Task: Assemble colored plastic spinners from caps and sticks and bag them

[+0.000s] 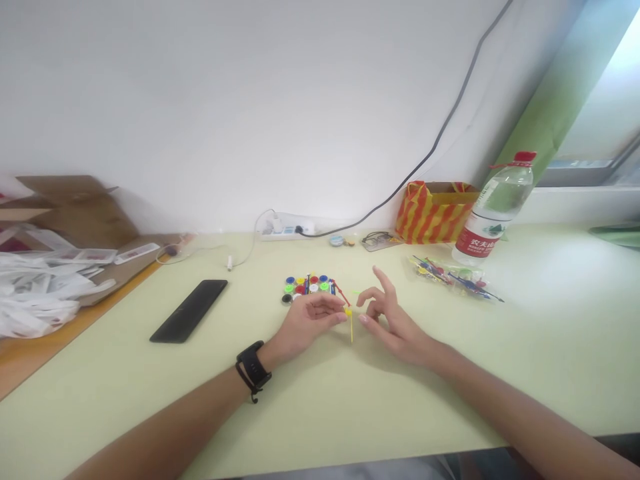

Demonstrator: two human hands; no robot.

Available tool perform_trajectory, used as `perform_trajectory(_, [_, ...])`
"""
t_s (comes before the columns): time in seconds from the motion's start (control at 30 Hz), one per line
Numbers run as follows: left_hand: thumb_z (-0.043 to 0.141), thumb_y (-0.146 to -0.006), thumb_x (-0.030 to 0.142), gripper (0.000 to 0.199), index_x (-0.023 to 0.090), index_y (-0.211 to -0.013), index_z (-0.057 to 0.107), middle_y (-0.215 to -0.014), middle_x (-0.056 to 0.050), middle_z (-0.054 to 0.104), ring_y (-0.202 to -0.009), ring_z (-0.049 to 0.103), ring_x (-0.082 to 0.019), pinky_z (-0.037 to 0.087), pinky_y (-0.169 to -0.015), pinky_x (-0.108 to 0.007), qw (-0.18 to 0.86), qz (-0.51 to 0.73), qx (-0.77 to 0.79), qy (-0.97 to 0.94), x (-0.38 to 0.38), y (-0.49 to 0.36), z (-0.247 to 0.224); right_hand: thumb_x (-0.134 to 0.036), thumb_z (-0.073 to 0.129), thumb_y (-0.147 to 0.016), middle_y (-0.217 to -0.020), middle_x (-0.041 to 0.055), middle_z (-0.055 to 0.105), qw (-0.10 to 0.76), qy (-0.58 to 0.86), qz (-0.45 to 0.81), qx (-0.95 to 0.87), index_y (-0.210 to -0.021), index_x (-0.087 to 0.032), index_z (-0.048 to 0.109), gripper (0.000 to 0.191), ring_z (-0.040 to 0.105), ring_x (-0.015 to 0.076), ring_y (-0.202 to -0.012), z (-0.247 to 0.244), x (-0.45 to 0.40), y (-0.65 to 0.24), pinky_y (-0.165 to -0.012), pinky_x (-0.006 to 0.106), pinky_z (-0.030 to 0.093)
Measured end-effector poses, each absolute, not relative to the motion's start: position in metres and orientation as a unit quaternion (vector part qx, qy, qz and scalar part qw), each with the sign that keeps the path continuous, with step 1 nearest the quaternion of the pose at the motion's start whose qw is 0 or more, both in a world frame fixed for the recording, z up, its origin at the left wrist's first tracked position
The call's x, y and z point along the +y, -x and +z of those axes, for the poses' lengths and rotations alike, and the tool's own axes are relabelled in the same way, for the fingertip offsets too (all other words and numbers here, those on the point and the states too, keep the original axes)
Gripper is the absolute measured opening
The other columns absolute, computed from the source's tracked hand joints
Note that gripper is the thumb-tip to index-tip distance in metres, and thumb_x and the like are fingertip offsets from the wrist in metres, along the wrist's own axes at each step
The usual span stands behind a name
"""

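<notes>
Between thumb and fingertips, my left hand (307, 323) pinches a small yellow plastic piece (351, 327) with a thin stem pointing down. My right hand (393, 320) is just to the right of it, fingers apart and holding nothing. Behind my left hand lie several small coloured discs (314, 280) in rows, blue, yellow, green, red, white and black. Thin blue sticks stand or lie among them; which, I cannot tell. A thin red stick (341, 292) slants from the discs toward the yellow piece. My left hand hides part of the nearest row.
A black phone-like slab (190, 311) lies at left. Plastic bags of coloured parts (455, 277) and a large water bottle (493, 210) are at right, near a striped bag (433, 213). A power strip (287, 230) with cables sits by the wall. Cardboard and white bags (40, 287) crowd the far left.
</notes>
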State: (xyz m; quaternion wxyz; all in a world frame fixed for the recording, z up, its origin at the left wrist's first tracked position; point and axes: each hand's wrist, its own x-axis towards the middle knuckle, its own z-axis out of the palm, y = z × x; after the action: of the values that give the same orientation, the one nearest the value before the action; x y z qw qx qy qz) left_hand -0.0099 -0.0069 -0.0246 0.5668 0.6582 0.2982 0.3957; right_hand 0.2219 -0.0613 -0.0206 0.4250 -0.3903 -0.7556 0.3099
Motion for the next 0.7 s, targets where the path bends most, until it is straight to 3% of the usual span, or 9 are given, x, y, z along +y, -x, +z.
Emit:
perform_trajectory(0.03, [0.086,-0.080,0.030,0.029,0.015,-0.101,0.074,-0.103,-0.008,0.077,-0.098,0.074,-0.021,0.060,-0.094,-0.035,0.569,0.397,0.299,-0.656,-0.007,0.010,-0.024,-0.043,0.045,-0.106,-0.114,0.0062,0.059,0.431,0.392,0.321,-0.746,-0.154,-0.029,0.030,0.052,0.058,0.0158,-0.077,-0.020,-0.061,-0.222,-0.074,0.033,0.050])
perform_trajectory(0.07, [0.086,-0.080,0.031,0.029,0.015,-0.101,0.074,-0.103,-0.008,0.077,-0.097,0.074,-0.021,0.060,-0.093,-0.035,0.571,0.397,0.299,-0.654,-0.007,0.010,-0.024,-0.046,0.040,-0.108,-0.104,0.0054,0.061,0.428,0.393,0.342,-0.738,-0.135,-0.024,0.052,0.037,0.056,0.0160,-0.074,-0.019,-0.060,-0.223,-0.074,0.033,0.049])
perform_trajectory(0.1, [0.086,-0.080,0.031,0.029,0.015,-0.101,0.074,-0.103,-0.008,0.077,-0.097,0.074,-0.021,0.061,-0.093,-0.035,0.571,0.396,0.300,-0.653,-0.007,0.010,-0.024,-0.049,0.035,-0.109,-0.089,0.0040,0.061,0.417,0.392,0.371,-0.732,-0.106,-0.020,0.064,0.041,0.054,0.0158,-0.070,-0.018,-0.059,-0.224,-0.072,0.033,0.047])
perform_trajectory(0.13, [0.086,-0.080,0.031,0.029,0.015,-0.100,0.074,-0.102,-0.008,0.077,-0.096,0.074,-0.021,0.061,-0.092,-0.035,0.570,0.396,0.302,-0.654,-0.007,0.010,-0.024,-0.051,0.030,-0.109,-0.074,0.0024,0.056,0.404,0.388,0.401,-0.725,-0.078,-0.019,0.061,0.054,0.051,0.0152,-0.064,-0.016,-0.057,-0.225,-0.068,0.032,0.044])
perform_trajectory(0.2, [0.086,-0.080,0.031,0.028,0.014,-0.099,0.075,-0.103,-0.009,0.078,-0.096,0.074,-0.021,0.061,-0.091,-0.034,0.562,0.399,0.306,-0.657,-0.007,0.010,-0.024,-0.054,0.028,-0.109,-0.058,-0.0005,0.043,0.392,0.383,0.441,-0.711,-0.056,-0.020,0.043,0.065,0.042,0.0137,-0.057,-0.013,-0.055,-0.227,-0.062,0.032,0.037])
perform_trajectory(0.4, [0.086,-0.080,0.031,0.028,0.015,-0.100,0.076,-0.102,-0.008,0.078,-0.095,0.074,-0.021,0.061,-0.090,-0.034,0.552,0.405,0.307,-0.661,-0.008,0.010,-0.024,-0.051,0.060,-0.099,-0.072,-0.0027,0.050,0.434,0.396,0.460,-0.665,-0.083,-0.021,0.050,0.036,0.045,0.0130,-0.063,-0.007,-0.055,-0.224,-0.060,0.028,0.035])
perform_trajectory(0.7, [0.085,-0.081,0.032,0.029,0.016,-0.103,0.075,-0.101,-0.008,0.077,-0.093,0.074,-0.020,0.061,-0.088,-0.034,0.556,0.418,0.314,-0.646,-0.007,0.010,-0.023,-0.046,0.063,-0.099,-0.077,-0.0024,0.052,0.426,0.398,0.446,-0.679,-0.091,-0.021,0.053,0.027,0.049,0.0134,-0.067,-0.003,-0.056,-0.224,-0.063,0.028,0.041])
